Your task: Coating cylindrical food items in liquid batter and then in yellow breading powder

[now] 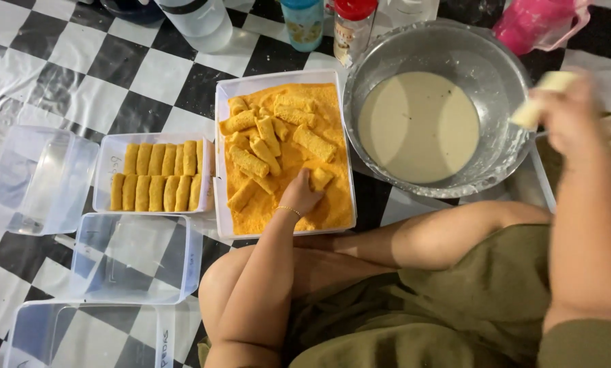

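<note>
Head view: my left hand [300, 194] grips a roll [320, 178] in crumbs [332, 204] to coat it; right hand [568, 112] closed on a pale roll [542, 99] above the batter bowl [455, 41].

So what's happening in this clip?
A person sits on a checkered floor. The left hand presses a roll into the orange crumbs in a tray. The right hand holds a pale uncoated roll by the metal bowl of batter. A container alongside holds neat rows of coated rolls.
</note>
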